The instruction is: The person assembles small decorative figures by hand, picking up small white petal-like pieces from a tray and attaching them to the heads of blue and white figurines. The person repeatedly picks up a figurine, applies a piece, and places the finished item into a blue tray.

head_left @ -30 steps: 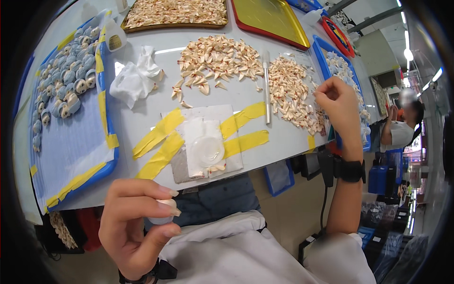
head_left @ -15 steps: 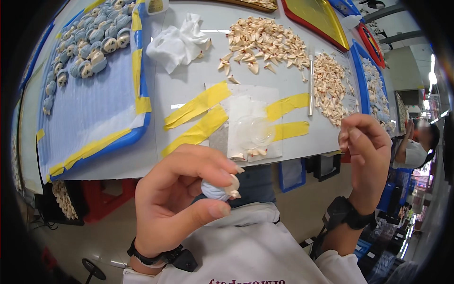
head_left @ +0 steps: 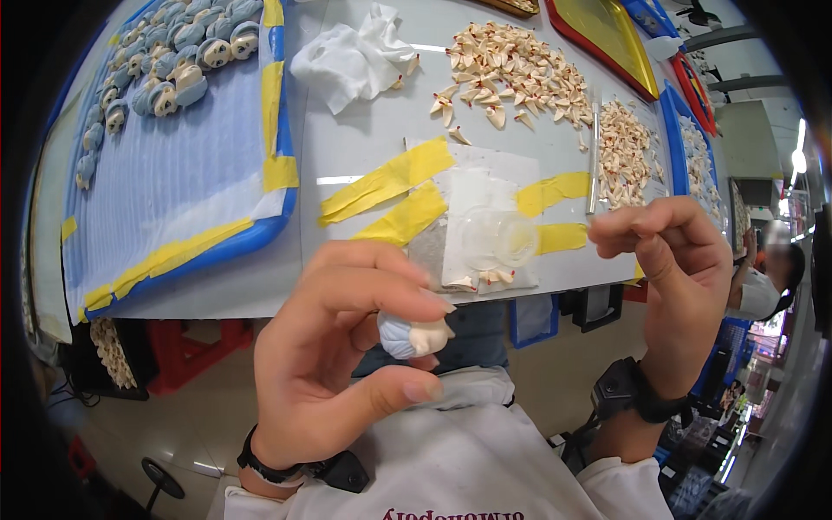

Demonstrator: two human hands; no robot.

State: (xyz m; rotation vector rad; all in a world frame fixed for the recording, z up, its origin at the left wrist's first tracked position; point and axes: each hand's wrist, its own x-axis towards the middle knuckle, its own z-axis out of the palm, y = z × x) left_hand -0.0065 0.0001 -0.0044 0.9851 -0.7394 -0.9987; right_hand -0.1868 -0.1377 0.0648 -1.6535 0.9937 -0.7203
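Observation:
Between the thumb and fingers of my left hand sits a small doll head, with pale blue moulded hair and a cream face side turned to the right. It is held above my lap, just off the table's near edge. My right hand is raised at the right, its fingers bent and the thumb apart from them; I see nothing between them. Beyond the hands, a small clear plastic cup lies on a white pad taped to the table. A few cream pointed pieces lie at the pad's near edge.
A blue tray on the left holds several blue-haired doll heads. Farther back are a crumpled white tissue and a pile of cream pieces. A thin rod separates this from a second pile. Another person sits far right.
The doll head has turned in my left hand, showing more of its cream side. My right hand has shifted slightly left, and its thumb and fingers have spread apart. The view has moved a little.

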